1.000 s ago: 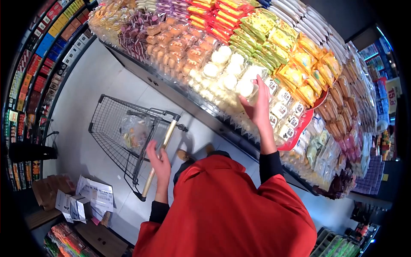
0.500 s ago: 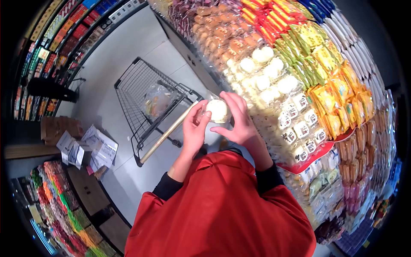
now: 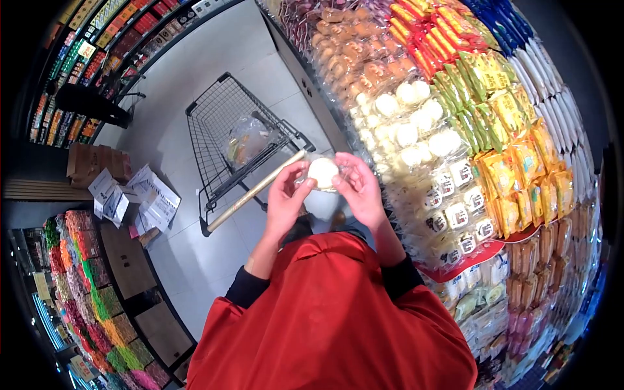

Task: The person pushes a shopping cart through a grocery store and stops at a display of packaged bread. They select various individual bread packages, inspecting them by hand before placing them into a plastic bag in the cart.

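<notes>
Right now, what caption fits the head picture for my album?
Left hand and right hand hold a white snack near a cart.

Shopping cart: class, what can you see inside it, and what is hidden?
Inside the cart lies a clear plastic bag with yellowish and orange contents, too blurred to identify. Anything beneath the bag is covered.

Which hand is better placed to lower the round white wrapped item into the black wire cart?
Probably the left hand: nearer the cart than the right hand; both hold the item.
</notes>
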